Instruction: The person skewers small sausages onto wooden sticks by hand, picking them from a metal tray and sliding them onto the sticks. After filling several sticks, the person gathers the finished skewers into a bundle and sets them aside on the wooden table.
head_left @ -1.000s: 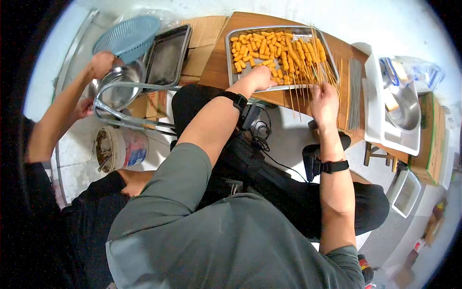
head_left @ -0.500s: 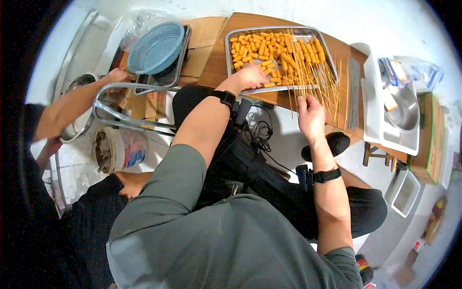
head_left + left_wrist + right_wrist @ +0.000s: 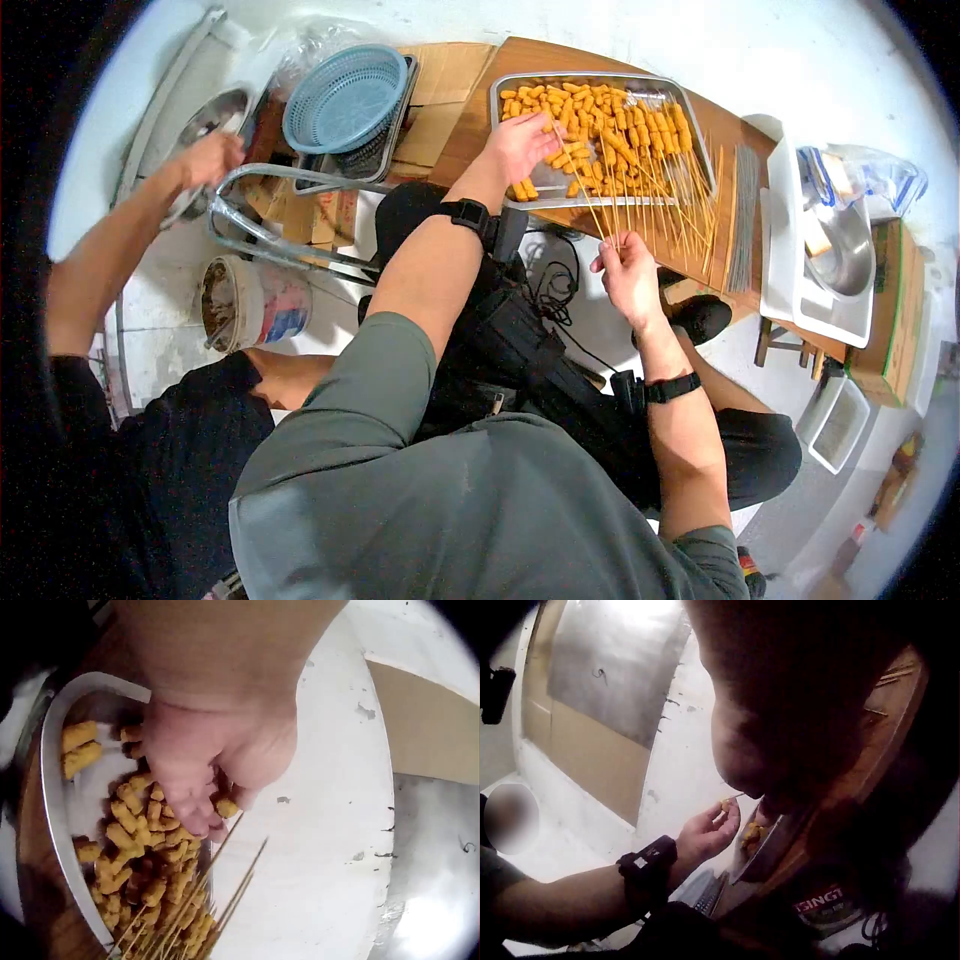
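My left hand (image 3: 522, 147) is over the left part of a metal tray (image 3: 548, 180), pinching a short orange-brown piece of food (image 3: 227, 808) between thumb and fingers. In the left wrist view, the tip of a bamboo skewer (image 3: 233, 827) meets that piece. Just off the tray's near edge, my right hand (image 3: 632, 275) grips the lower end of the skewer, which slants up to the left hand. Many loose orange pieces (image 3: 575, 105) fill the tray. On its right side lie filled skewers (image 3: 660, 135), their bare sticks sticking out over the near rim.
Grey sticks (image 3: 740, 215) lie on the wooden table (image 3: 465, 135) right of the tray, beside a white bin (image 3: 785, 255) with a steel bowl (image 3: 845, 250). At left, a blue basket (image 3: 345, 95) sits on a dark tray; another person's hand (image 3: 210, 160) is near a metal bowl (image 3: 215, 110).
My right hand has moved left from the skewer bunch with one skewer. My left hand has risen from the tray with a piece. The other person has set down the blue basket.
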Demonstrator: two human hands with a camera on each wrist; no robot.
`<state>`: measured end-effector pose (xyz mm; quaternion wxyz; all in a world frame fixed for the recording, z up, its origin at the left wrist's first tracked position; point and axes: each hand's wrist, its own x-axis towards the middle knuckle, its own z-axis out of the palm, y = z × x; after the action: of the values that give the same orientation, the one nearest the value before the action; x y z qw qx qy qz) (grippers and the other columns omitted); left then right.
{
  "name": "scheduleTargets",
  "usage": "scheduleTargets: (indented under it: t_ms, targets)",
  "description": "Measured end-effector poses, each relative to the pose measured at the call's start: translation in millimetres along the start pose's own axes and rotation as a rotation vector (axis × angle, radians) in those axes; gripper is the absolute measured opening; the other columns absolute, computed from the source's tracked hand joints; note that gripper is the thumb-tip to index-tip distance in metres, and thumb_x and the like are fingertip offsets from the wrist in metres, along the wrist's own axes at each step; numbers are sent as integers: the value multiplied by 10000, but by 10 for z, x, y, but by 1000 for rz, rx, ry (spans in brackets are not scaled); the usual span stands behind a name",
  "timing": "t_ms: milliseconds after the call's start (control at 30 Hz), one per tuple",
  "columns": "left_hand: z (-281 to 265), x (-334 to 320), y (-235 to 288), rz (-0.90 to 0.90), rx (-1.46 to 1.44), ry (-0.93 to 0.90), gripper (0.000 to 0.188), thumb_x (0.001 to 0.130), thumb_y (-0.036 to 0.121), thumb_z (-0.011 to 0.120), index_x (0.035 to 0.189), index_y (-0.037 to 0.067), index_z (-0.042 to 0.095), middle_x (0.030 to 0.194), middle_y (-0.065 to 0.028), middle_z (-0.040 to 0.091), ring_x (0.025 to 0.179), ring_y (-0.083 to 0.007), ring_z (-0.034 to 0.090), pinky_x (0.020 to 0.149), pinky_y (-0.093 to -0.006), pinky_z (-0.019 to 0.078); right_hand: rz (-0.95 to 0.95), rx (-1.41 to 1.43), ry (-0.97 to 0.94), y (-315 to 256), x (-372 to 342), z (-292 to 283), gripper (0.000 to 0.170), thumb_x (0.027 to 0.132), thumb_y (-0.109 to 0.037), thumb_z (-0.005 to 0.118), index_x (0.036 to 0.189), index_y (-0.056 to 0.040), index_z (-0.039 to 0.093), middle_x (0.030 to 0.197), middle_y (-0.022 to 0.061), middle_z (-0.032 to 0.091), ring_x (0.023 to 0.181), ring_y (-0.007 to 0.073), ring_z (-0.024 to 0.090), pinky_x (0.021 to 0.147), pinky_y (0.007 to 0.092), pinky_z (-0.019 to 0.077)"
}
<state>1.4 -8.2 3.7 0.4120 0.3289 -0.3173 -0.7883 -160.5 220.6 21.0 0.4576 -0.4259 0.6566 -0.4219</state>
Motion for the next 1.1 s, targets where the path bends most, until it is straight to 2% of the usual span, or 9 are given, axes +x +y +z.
scheduleTargets:
  t_ms: [200,267,367,667,800,867,1000,1100]
  targets:
    - [-45,40,83,-23,-165,66,239,951,129,540,1140,-10,497,1122,-149,597,1069,-282,596,942,-414,497,10,-29,-16,-38,-28,-15,144,954,-161,536,920,-21,537,700,68,656,664,141,602,652,301,481]
    - [-96,99,78,-19,-253,93,186,951,122,540,1083,-5,506,1117,-177,596,1083,-313,591,916,-434,494,-3,-41,-16,-25,-30,-25,148,953,-163,539,918,-20,540,701,67,656,668,146,604,664,306,485]
    - [31,10,159,-2,-186,185,193,953,134,536,1087,-1,509,1123,-185,601,1076,-304,593,923,-446,491,-12,-38,-22,59,-15,-29,153,949,-166,546,912,-17,547,701,65,656,674,154,606,679,313,490]
    - [-62,79,152,-4,-142,90,228,955,144,530,1115,-15,500,1130,-183,602,1084,-302,592,936,-444,490,-5,-19,-17,14,-17,-26,160,950,-161,542,887,-15,553,691,60,649,660,148,606,660,305,489]
    - [-25,63,158,13,-136,111,241,956,145,529,1127,-21,492,1139,-188,597,1097,-308,587,949,-444,486,-28,-11,-23,49,1,-25,150,955,-148,533,893,-12,545,688,54,639,653,132,595,646,288,481]
    - [-4,34,154,14,-88,91,235,977,158,486,1140,-10,470,1143,-160,593,1112,-289,580,1004,-425,465,-35,7,-27,49,-8,-35,149,956,-146,530,893,-11,542,688,53,636,652,128,592,641,284,478]
    - [-30,71,128,10,-102,76,224,972,148,495,1132,-8,476,1139,-159,590,1118,-291,574,1003,-423,466,-36,-23,-18,-27,-30,-38,153,956,-148,532,887,-12,539,684,49,627,641,125,582,631,285,472]
    - [-43,78,107,27,-125,76,249,957,146,534,1131,-26,487,1160,-195,585,1109,-322,583,955,-441,486,-36,-42,-10,-16,-21,-35,156,957,-151,534,879,-15,541,679,49,624,634,124,578,624,286,469]
